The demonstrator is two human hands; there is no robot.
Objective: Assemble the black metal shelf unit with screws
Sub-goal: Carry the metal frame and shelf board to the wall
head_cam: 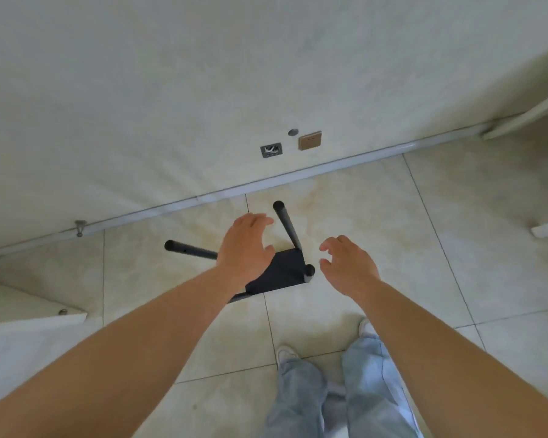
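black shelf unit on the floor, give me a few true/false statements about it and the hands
1. The black shelf unit stands on the tiled floor with its poles pointing up. True.
2. The left hand grips a pole. False: it is spread open above the unit and holds nothing.
3. The right hand holds a screwdriver. False: it is empty, fingers loosely curled.
4. A brown wall socket sits on the wall behind the unit. True.
5. The person wears light blue jeans and white shoes. True.
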